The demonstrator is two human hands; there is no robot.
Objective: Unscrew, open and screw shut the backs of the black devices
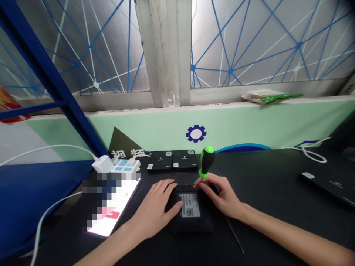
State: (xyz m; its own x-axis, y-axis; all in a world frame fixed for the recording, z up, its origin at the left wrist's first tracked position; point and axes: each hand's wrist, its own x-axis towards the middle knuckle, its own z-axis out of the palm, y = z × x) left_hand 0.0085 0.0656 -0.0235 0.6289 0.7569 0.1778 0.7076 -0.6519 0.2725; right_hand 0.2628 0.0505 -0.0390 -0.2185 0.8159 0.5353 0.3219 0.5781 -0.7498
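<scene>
A black set-top-style box [205, 221] lies on the dark table with a white printed label [191, 205] facing up. My left hand [156, 207] rests flat along its left side, fingers stretched out and thumb on the label. Near the box's far right corner, my right hand [219, 190] pinches the shaft of a screwdriver [208, 160] with a black and green handle. The screwdriver stands nearly upright, handle up; its tip is hidden by my fingers. A thin dark rod [235, 235] lies under my right wrist, its far end out of sight.
Two similar black boxes [160, 161] stand side by side at the back. A lit phone or tablet [111, 218] and a power strip [124, 166] with a white charger [102, 164] are on the left. Another black device [330, 188] lies at the right, near a white cable [313, 157].
</scene>
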